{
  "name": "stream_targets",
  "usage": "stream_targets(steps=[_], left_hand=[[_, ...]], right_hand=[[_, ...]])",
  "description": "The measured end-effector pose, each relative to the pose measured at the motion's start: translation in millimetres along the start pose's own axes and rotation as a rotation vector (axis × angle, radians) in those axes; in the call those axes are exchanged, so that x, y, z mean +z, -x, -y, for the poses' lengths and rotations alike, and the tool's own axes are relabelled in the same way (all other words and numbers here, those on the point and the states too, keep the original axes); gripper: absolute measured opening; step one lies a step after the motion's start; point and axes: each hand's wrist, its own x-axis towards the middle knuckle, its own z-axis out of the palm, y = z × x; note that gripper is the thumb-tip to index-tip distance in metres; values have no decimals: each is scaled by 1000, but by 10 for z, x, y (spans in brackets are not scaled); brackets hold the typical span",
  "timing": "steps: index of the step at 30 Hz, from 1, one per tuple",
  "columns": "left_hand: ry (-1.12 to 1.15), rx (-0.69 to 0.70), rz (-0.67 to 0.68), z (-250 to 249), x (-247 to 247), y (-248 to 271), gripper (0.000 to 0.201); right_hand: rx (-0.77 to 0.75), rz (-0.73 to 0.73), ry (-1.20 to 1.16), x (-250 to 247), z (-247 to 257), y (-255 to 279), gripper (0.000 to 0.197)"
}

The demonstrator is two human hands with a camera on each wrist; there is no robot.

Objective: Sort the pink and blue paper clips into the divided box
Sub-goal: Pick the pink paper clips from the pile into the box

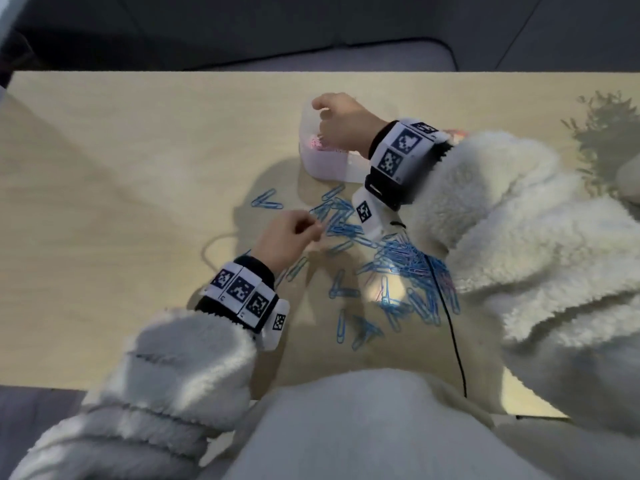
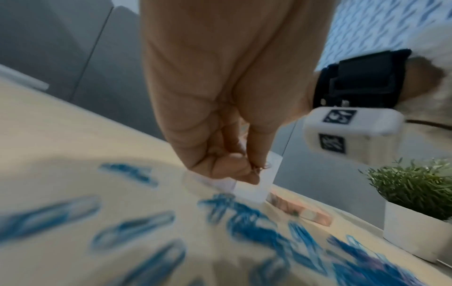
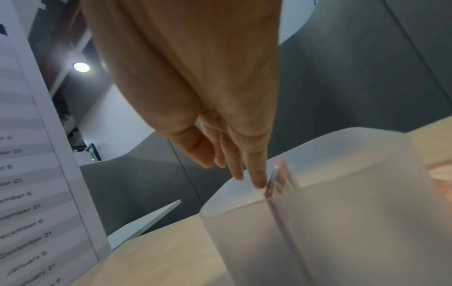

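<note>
A translucent divided box stands at the table's middle back, with pink paper clips in its left compartment. My right hand hovers over the box; in the right wrist view its fingers hang straight and empty, tips just above the box's divider. Blue paper clips lie scattered and heaped in front of the box. My left hand is over the left edge of this heap. Its curled fingers pinch a thin paper clip whose colour I cannot make out.
A black cable runs from the right wrist across the clips to the table's near edge. A small plant in a white pot stands at the right. A pinkish packet lies behind the heap. My fleece sleeves overhang the near table.
</note>
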Motion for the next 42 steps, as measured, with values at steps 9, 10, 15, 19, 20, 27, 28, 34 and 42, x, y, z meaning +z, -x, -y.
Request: stream_targets(steps=[9, 10, 15, 19, 20, 27, 28, 34, 42], left_hand=[[-586, 207, -383, -786, -388, -981, 28], [-663, 196, -365, -807, -371, -1084, 29], [-812, 164, -200, -796, -266, -1227, 25], [-704, 398, -322, -720, -231, -932, 30], [-648, 458, -345, -686, -206, -790, 28], [-586, 502, -43, -160, 421, 120, 11], [-603, 471, 18, -117, 532, 175, 12], [-714, 344, 74, -59, 922, 270, 23], [-673, 339, 110, -43, 870, 266, 18]], right_hand=[[-122, -326, -360, -201, -665, 854, 29], [-106, -330, -360, -188, -775, 978, 31], [-37, -146, 5, -56, -1272, 1521, 24], [6, -38, 262, 57, -1531, 1811, 9], [14, -19, 278, 92, -1560, 1864, 8], [-176, 59, 380, 422, -1536, 1945, 11], [-207, 65, 380, 466, -1524, 1939, 13], [-232, 30, 418, 601, -1528, 1918, 13], [-225, 56, 597, 573, -1488, 1965, 12]])
